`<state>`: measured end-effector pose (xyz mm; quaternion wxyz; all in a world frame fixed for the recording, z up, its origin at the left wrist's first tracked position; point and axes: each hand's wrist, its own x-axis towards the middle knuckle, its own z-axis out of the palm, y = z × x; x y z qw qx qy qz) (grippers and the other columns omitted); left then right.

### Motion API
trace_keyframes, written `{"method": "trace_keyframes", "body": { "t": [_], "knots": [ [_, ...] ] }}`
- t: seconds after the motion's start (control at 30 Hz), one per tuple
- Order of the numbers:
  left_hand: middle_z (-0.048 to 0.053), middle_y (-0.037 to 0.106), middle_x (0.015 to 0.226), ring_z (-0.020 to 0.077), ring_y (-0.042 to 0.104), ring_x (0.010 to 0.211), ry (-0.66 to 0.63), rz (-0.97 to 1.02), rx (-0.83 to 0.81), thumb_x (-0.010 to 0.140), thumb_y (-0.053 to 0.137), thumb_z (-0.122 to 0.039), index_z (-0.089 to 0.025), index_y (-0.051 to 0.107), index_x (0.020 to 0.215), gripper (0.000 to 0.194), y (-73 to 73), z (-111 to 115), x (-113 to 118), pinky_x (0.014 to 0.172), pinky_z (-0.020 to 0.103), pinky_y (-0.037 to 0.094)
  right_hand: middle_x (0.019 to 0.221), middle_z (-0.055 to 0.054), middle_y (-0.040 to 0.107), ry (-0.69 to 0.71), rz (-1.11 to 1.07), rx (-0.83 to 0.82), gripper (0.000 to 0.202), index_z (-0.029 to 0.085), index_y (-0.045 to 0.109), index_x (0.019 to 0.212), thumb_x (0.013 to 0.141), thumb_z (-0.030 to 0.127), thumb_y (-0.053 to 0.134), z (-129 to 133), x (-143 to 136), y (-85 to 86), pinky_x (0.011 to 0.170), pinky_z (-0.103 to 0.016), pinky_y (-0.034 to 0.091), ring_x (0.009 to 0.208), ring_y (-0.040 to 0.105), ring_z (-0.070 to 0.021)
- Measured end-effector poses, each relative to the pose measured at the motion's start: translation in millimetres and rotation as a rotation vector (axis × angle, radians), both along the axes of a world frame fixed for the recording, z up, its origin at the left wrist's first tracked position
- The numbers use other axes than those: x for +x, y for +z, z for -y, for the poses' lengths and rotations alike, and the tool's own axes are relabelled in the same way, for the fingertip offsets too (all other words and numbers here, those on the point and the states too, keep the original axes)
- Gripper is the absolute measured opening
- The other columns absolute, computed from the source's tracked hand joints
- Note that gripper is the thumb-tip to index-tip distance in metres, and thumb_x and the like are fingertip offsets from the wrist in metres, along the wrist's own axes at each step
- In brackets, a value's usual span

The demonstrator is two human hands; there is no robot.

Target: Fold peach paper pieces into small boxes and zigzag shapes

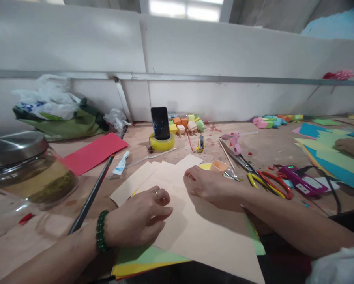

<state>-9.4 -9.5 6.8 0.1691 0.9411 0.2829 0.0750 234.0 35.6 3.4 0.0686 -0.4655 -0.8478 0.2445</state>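
My left hand, with a green bead bracelet and a ring, rests over a pale peach sheet of paper. Its fingers are loosely bent, thumb apart, with nothing seen between them. Farther up the same sheet lies my right hand, its fingers loosely curved and no held thing visible. More peach sheets fan out behind the hands. Beneath them, green paper and yellow paper show at the near edge. A small peach paper box stands just beyond my right wrist.
A phone leans upright in a yellow tape roll, with several paper cubes behind. At right are a pink glue gun, scissors, a purple device and another person's hand. A glass jar stands left.
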Motion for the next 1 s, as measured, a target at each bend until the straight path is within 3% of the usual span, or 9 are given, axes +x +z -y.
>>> {"method": "trace_keyframes", "body": {
  "t": [0.1,0.23,0.33,0.43,0.5,0.57,0.67,0.83,1.0],
  "knots": [
    [0.004,0.055,0.088,0.0167,0.053,0.081,-0.001,-0.027,0.011,0.070,0.047,-0.005,-0.018,0.049,0.061,0.016,4.3,0.3,-1.4,0.074,0.027,0.044,0.111,-0.009,0.060,-0.007,0.040,-0.028,0.032,0.021,0.054,0.112,0.079,0.019,0.058,-7.8,6.0,-4.0,0.065,-0.026,0.040,0.090,0.060,-0.0219],
    [0.004,0.055,0.089,0.0168,0.054,0.082,0.004,-0.030,0.010,0.069,0.048,-0.005,-0.018,0.049,0.061,0.016,8.1,1.2,-1.5,0.074,0.026,0.045,0.106,-0.009,0.061,-0.013,0.108,-0.054,0.038,0.018,0.053,0.117,0.080,0.016,0.057,-8.9,6.2,3.8,0.067,-0.026,0.041,0.088,0.060,-0.0207],
    [0.004,0.056,0.089,0.0171,0.055,0.083,0.008,-0.026,0.002,0.069,0.049,-0.006,-0.018,0.050,0.060,0.015,7.2,0.9,-1.7,0.074,0.027,0.046,0.102,-0.009,0.062,0.031,0.106,0.100,0.031,0.017,0.058,0.113,0.083,0.012,0.051,-1.4,0.1,8.0,0.067,-0.028,0.040,0.086,0.058,-0.0200],
    [0.005,0.058,0.091,0.0176,0.055,0.086,0.010,-0.018,0.006,0.073,0.050,-0.007,-0.017,0.053,0.061,0.016,3.6,-0.1,-2.2,0.077,0.028,0.046,0.097,-0.007,0.061,0.308,0.091,0.331,0.029,0.021,0.064,0.103,0.082,0.006,0.051,9.0,-9.5,5.8,0.072,-0.029,0.039,0.089,0.053,-0.0199],
    [0.005,0.059,0.092,0.0180,0.056,0.089,0.014,-0.001,0.012,0.078,0.050,-0.009,-0.018,0.057,0.065,0.017,1.2,-0.7,-2.4,0.080,0.029,0.045,0.096,-0.007,0.061,0.562,0.112,0.398,0.032,0.019,0.062,0.107,0.079,0.006,0.055,14.6,-15.0,3.8,0.074,-0.030,0.039,0.089,0.050,-0.0205],
    [0.006,0.060,0.092,0.0182,0.057,0.089,0.024,0.011,0.024,0.083,0.049,-0.012,-0.018,0.061,0.069,0.019,-0.3,-1.1,-2.0,0.079,0.029,0.045,0.094,-0.008,0.061,0.692,0.180,0.422,0.033,0.014,0.060,0.109,0.077,0.009,0.060,17.9,-17.8,4.5,0.072,-0.032,0.038,0.085,0.048,-0.0214],
    [0.007,0.061,0.093,0.0189,0.056,0.088,0.019,0.024,0.064,0.085,0.049,-0.014,-0.018,0.061,0.069,0.021,-1.9,-1.4,-0.8,0.076,0.029,0.045,0.091,-0.010,0.062,0.649,0.334,0.402,0.026,0.012,0.063,0.101,0.075,0.010,0.062,19.4,-16.5,12.2,0.064,-0.033,0.036,0.080,0.048,-0.0219],
    [0.006,0.062,0.087,0.0186,0.057,0.088,-0.011,0.081,0.135,0.089,0.046,-0.015,-0.018,0.057,0.070,0.022,-9.9,-1.1,4.2,0.082,0.030,0.046,0.085,-0.011,0.064,0.386,0.600,0.231,0.022,0.012,0.068,0.088,0.075,0.001,0.053,18.8,-10.5,30.4,0.055,-0.029,0.028,0.082,0.054,-0.0221],
    [0.007,0.063,0.086,0.0198,0.058,0.079,0.116,-0.066,0.270,0.093,0.043,-0.020,-0.018,0.055,0.091,0.012,-21.0,-0.1,14.5,0.066,0.029,0.048,0.084,-0.011,0.064,0.281,0.565,0.263,0.017,0.012,0.066,0.080,0.081,0.012,0.050,17.4,-8.8,26.5,0.059,-0.029,0.035,0.077,0.057,-0.0211]
  ]
}}
